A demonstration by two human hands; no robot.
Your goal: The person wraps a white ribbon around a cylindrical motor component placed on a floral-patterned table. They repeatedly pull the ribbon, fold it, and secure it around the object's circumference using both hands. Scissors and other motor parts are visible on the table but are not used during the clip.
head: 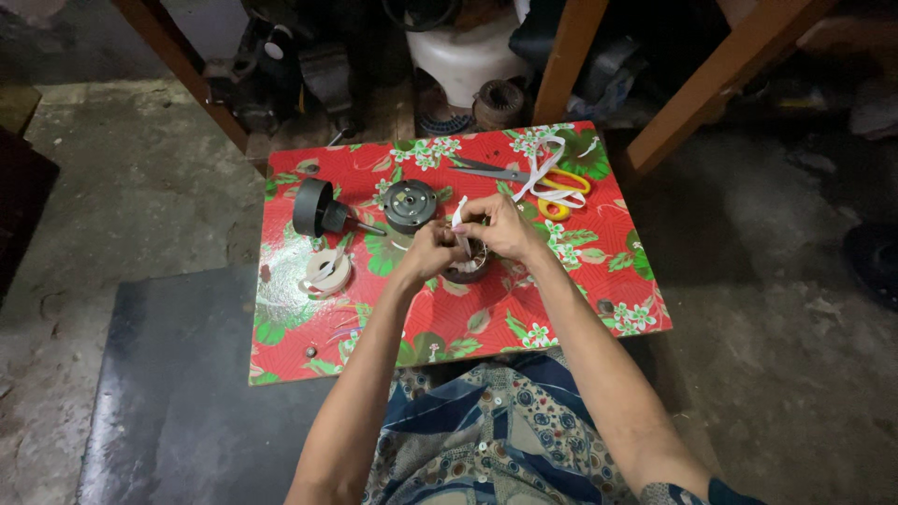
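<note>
Both my hands meet over a round motor stator (467, 265) resting on a red flowered board (561, 309). My left hand (432, 252) grips the stator's left side. My right hand (500, 227) pinches a white strip (459, 217) that stands up from the stator's top. The stator's windings are mostly hidden by my fingers.
On the board lie a dark rotor with a shaft (320, 209), a round grey motor cover (410, 205), a roll of white tape (327, 272), scissors with orange handles (524, 176) and loose white strips (547, 173). Wooden legs (569, 56) and motor parts stand behind. A dark mat (178, 374) lies at left.
</note>
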